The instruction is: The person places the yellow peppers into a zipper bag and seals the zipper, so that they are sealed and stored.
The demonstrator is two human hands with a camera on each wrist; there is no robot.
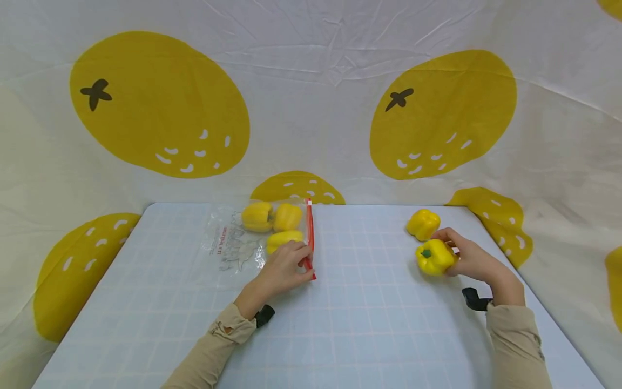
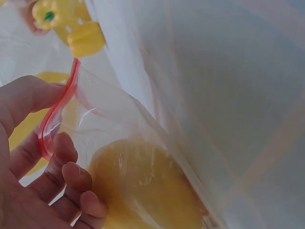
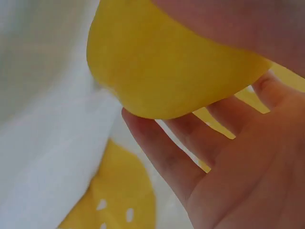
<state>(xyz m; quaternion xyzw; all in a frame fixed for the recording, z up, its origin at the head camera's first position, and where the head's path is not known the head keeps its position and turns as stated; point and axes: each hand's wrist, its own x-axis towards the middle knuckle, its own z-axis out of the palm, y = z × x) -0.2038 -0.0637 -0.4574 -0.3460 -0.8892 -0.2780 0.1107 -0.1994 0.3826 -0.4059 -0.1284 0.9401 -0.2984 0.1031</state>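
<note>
My left hand point(image 1: 286, 268) pinches the red zip edge point(image 2: 59, 107) of a clear zip bag point(image 1: 238, 251) between thumb and fingers. Inside the bag lie three yellow bell peppers, one of them point(image 1: 284, 239) right by the hand. On the right side of the table, my right hand point(image 1: 471, 260) holds a yellow bell pepper point(image 1: 434, 257) with its green stem turned to the left. In the right wrist view the thumb and fingers curve round that pepper point(image 3: 167, 62). Just behind it sits another loose yellow bell pepper point(image 1: 424, 224).
A white table point(image 1: 364, 324) with a faint grid carries everything. Behind it and at both sides hangs a pale cloth point(image 1: 311, 108) printed with large yellow fruit. Dark wrist straps point(image 1: 264, 316) show at both sleeves.
</note>
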